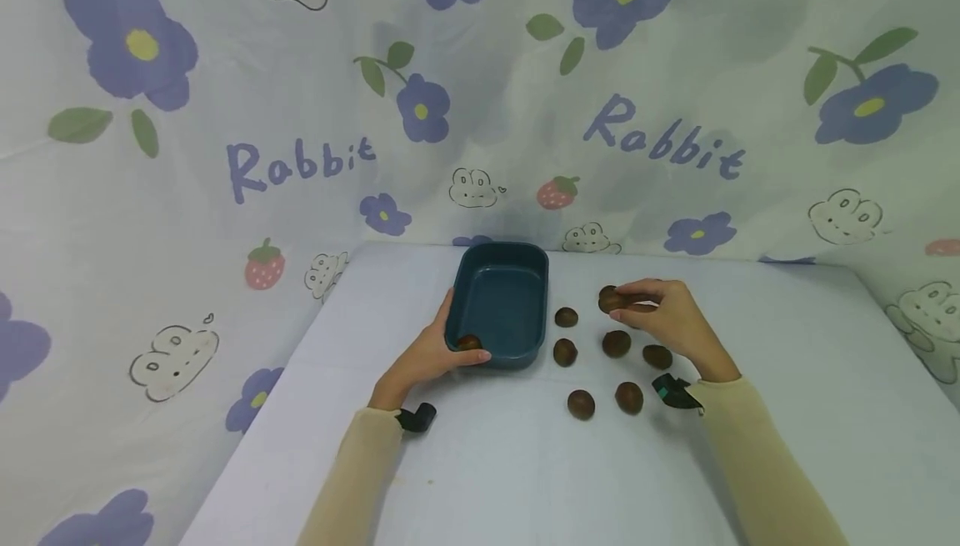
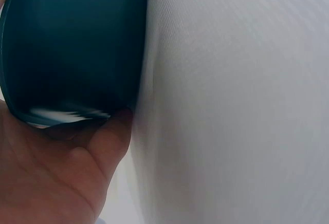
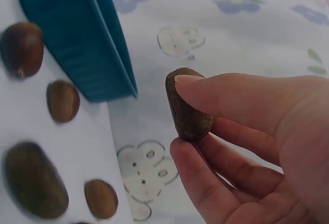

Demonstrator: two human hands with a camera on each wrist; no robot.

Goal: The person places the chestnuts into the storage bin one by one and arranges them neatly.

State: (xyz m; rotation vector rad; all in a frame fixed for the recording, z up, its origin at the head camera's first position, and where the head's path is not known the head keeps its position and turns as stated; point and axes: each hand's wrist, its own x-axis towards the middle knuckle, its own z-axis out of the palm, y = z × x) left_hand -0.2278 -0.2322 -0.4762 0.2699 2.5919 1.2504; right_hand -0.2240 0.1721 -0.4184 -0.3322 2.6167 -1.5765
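My right hand (image 1: pixel 671 317) pinches a brown chestnut (image 3: pixel 187 106) between thumb and fingertips, above the table and to the right of a deep teal rectangular dish (image 1: pixel 542 304). In the head view that held chestnut (image 1: pixel 609 299) shows just beyond the fingertips. With my left hand (image 1: pixel 435 350) I grip the dish by its near left corner, thumb along the near end and fingers at the left side. Inside that corner lies one chestnut (image 1: pixel 469 343), partly hidden by the near rim. The left wrist view shows the dish wall (image 2: pixel 77 44) close up, against the hand (image 2: pixel 61 167).
Several loose chestnuts (image 1: pixel 617 343) are scattered on the white tabletop (image 1: pixel 487 463) right of the dish, some nearer the front (image 1: pixel 581 404). A patterned cloth (image 1: pixel 480 96) hangs behind the table. Each wrist carries a small black device (image 1: pixel 417 418).
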